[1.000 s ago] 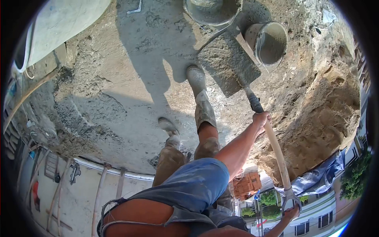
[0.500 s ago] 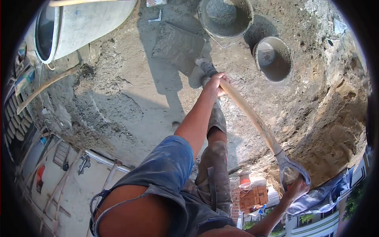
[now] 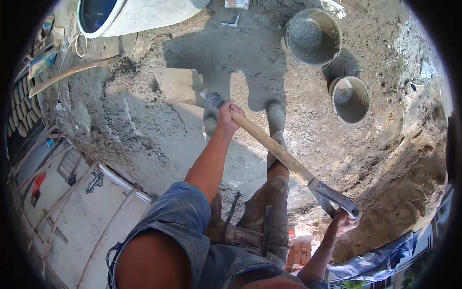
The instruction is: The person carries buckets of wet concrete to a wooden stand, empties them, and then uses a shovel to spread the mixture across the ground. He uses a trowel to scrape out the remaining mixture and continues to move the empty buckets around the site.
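Left hand point(image 3: 226, 117) clamped low on long wooden-handled shovel point(image 3: 269, 144) | right hand point(image 3: 342, 222) grips D-handle | blade swung from 12 toward 10 o'clock, away from grey mortar buckets point(image 3: 313, 37).

Buckets point(image 3: 313, 36) and tub point(image 3: 139, 14) beyond shovel point(image 3: 180, 85)

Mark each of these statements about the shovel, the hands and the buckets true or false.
1. The left hand grips the shovel low on its shaft, near the blade. True.
2. The right hand hangs free. False: it holds the D-grip at the shaft's top end.
3. Two buckets stand on the ground. True: the far bucket holds grey mix, and the near bucket stands beside it.
4. The shovel blade is inside a bucket. False: it lies at the grey mortar pile.
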A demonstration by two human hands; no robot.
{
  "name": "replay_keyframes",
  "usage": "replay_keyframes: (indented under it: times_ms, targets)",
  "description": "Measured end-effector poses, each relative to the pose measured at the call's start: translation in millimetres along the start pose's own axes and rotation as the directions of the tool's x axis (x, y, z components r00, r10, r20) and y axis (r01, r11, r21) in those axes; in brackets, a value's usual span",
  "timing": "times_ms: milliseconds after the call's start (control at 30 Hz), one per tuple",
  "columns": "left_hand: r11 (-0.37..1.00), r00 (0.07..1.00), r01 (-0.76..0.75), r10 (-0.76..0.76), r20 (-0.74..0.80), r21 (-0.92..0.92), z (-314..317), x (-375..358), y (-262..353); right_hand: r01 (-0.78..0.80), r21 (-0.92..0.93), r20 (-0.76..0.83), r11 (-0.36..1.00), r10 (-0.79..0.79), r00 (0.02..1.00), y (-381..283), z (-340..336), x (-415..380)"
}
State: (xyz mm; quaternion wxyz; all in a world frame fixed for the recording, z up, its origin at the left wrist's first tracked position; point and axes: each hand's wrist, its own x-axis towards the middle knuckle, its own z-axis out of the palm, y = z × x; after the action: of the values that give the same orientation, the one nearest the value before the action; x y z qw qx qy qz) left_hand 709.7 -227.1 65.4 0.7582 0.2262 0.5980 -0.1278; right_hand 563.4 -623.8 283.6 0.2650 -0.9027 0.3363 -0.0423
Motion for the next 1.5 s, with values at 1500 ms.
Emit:
replay_keyframes:
  times_ms: [1500]
  targets:
    - [0.871, 0.909, 0.062, 0.152, 0.388, -0.487, -69.9, -36.1, 104.7, -0.058, 0.223, 0.134, 0.973, 0.028, 0.991, -99.9, 20.6, -67.4]
